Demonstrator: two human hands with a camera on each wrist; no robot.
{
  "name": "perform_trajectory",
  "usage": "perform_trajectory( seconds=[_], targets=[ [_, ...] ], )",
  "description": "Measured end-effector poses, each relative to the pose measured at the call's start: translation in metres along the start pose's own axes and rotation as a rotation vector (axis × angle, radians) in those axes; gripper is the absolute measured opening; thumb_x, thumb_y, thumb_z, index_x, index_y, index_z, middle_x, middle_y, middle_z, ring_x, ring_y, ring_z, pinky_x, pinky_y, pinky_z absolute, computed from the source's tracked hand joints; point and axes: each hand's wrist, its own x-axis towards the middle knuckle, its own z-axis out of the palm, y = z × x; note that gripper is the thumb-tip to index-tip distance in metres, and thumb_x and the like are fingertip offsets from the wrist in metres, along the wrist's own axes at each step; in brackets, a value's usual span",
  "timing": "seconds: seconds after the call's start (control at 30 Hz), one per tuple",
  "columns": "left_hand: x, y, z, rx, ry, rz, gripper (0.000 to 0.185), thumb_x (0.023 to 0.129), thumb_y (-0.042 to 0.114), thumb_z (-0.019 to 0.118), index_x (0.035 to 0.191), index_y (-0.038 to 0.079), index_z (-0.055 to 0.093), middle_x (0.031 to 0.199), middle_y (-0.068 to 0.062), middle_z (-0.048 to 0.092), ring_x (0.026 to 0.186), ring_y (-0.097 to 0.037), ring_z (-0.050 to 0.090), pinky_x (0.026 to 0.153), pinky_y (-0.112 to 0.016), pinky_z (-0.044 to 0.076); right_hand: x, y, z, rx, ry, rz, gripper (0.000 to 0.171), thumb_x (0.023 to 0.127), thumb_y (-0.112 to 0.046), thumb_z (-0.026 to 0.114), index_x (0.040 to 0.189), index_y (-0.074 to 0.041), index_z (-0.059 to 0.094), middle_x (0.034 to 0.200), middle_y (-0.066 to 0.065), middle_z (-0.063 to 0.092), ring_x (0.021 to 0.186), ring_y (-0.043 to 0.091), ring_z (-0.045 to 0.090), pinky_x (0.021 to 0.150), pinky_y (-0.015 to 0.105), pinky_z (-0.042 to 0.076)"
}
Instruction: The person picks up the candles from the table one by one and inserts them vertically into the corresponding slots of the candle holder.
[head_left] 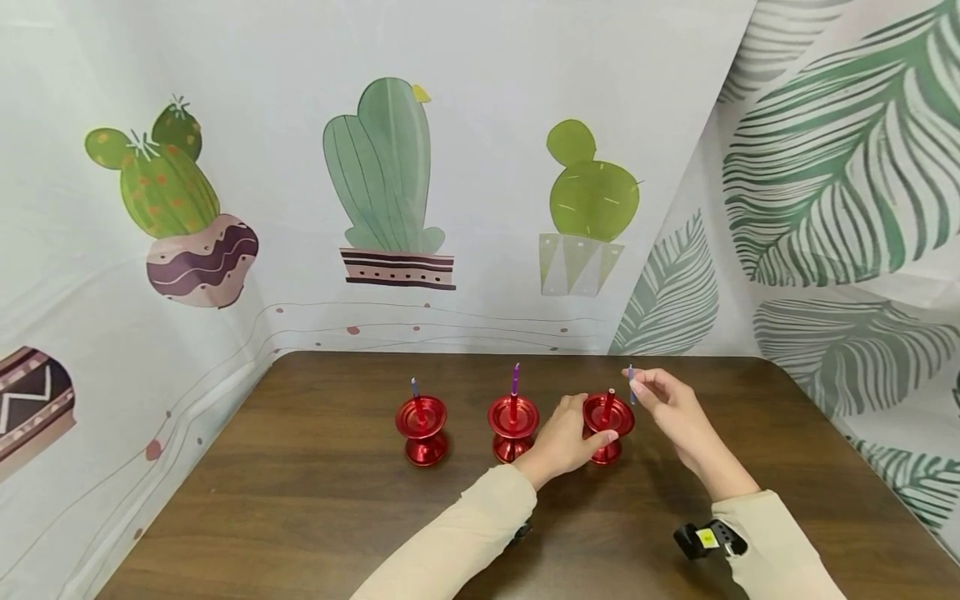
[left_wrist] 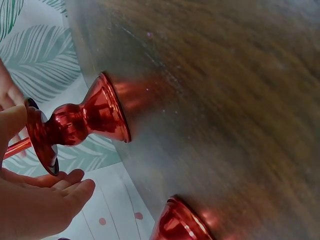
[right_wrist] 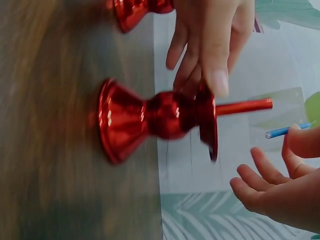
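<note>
Three red metal candle holders stand in a row on the dark wooden tabletop [head_left: 315, 500], backed by a cloth printed with cacti and leaves. The left holder [head_left: 422, 429] and the middle holder [head_left: 513, 427] each carry a thin candle, and the right holder [head_left: 608, 425] has a short red candle [head_left: 608, 403] standing in its cup. The left hand [head_left: 566, 442] steadies that right holder, thumb laid along the dish rim and the other fingers [right_wrist: 186, 50] loosely spread behind it (touching the rim rather than wrapped round it). Just beside the dish, the right hand [head_left: 667, 404] pinches a thin blue candle [head_left: 632, 385] between thumb and forefinger, its remaining fingers [right_wrist: 255, 175] relaxed and apart. As a judgement, the narrow-waisted holder could tip if the steadying hand pushes sideways, and the slim candle could slip from so light a pinch. Both wrist views are blurred; the blue candle's lower end is hidden by the fingers, and the middle holder shows only partly there.
</note>
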Motion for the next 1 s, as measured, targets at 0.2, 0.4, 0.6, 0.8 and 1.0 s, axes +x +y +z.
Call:
perform_trajectory(
  seconds=[0.2, 0.4, 0.6, 0.8, 1.0],
  targets=[
    [0.0, 0.0, 0.0, 0.001, 0.008, 0.017, 0.069, 0.09, 0.039, 0.067, 0.139, -0.003, 0.042, 0.13, -0.014, 0.052, 0.118, -0.02, 0.053, 0.098, -0.028, 0.046, 0.009, -0.005, 0.013, 0.117, -0.01, -0.027, 0.028, 0.099, -0.027, 0.054, 0.106, 0.0, 0.054, 0.127, -0.003, 0.058, 0.117, 0.004, 0.048, 0.097, 0.016, 0.038],
    [0.0, -0.001, 0.001, 0.002, 0.011, 0.023, 0.07, 0.089, 0.038, 0.068, 0.139, -0.003, 0.042, 0.13, -0.014, 0.052, 0.118, -0.02, 0.053, 0.098, -0.029, 0.046, 0.012, -0.006, 0.021, 0.182, -0.005, -0.09, 0.021, 0.1, -0.022, 0.053, 0.105, -0.001, 0.054, 0.119, -0.018, 0.057, 0.115, 0.0, 0.048, 0.093, 0.009, 0.038],
    [0.0, -0.001, 0.001, 0.007, 0.009, 0.022, 0.069, 0.09, 0.038, 0.068, 0.139, -0.003, 0.042, 0.13, -0.014, 0.052, 0.118, -0.02, 0.053, 0.098, -0.029, 0.046, 0.011, -0.003, 0.025, 0.194, 0.002, -0.096, 0.018, 0.1, -0.019, 0.052, 0.105, -0.002, 0.054, 0.115, -0.02, 0.057, 0.112, 0.0, 0.049, 0.091, 0.01, 0.041],
    [0.0, 0.0, 0.0, 0.007, 0.007, 0.019, 0.069, 0.09, 0.038, 0.067, 0.139, -0.003, 0.042, 0.129, -0.014, 0.052, 0.117, -0.02, 0.053, 0.097, -0.029, 0.047, 0.012, 0.004, 0.029, 0.2, 0.011, -0.113, 0.015, 0.101, -0.016, 0.049, 0.104, -0.002, 0.053, 0.115, -0.02, 0.056, 0.11, 0.002, 0.05, 0.088, 0.011, 0.043],
    [0.0, -0.001, -0.001, 0.004, 0.016, 0.027, 0.068, 0.09, 0.038, 0.067, 0.138, -0.004, 0.042, 0.128, -0.015, 0.053, 0.116, -0.02, 0.054, 0.096, -0.028, 0.047, 0.013, 0.006, 0.034, 0.182, 0.045, -0.178, 0.015, 0.102, -0.009, 0.043, 0.102, 0.004, 0.051, 0.113, -0.02, 0.057, 0.108, 0.0, 0.05, 0.087, 0.011, 0.042]
  ],
)
